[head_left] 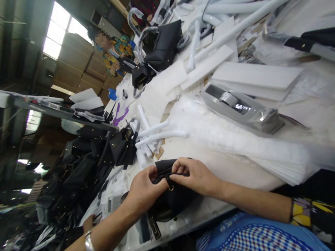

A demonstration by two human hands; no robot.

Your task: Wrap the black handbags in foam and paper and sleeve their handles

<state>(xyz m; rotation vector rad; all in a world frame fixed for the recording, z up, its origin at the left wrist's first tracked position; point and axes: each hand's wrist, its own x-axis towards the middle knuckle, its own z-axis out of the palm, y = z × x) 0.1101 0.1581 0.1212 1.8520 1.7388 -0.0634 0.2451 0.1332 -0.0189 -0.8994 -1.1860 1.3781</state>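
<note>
A black handbag (181, 203) with a gold ring on it rests at the near edge of the worktable. Its top edge is pinched from both sides: my left hand (144, 188) has thumb and fingers closed on the left part, and my right hand (197, 175) grips the right part close by. The two thumbs almost meet above the gold ring. A dark tag or pull with a gold edge (155, 228) hangs at the bag's lower left. What lies inside the bag cannot be made out.
On the white table (330, 114) lie a grey tape dispenser (242, 108), white foam sheets (256, 75) and white padding tubes (163, 137). Black bags (81, 171) are heaped on the left. Beyond stand a finished-looking black bag (166, 45) and two people (118, 52) at the table.
</note>
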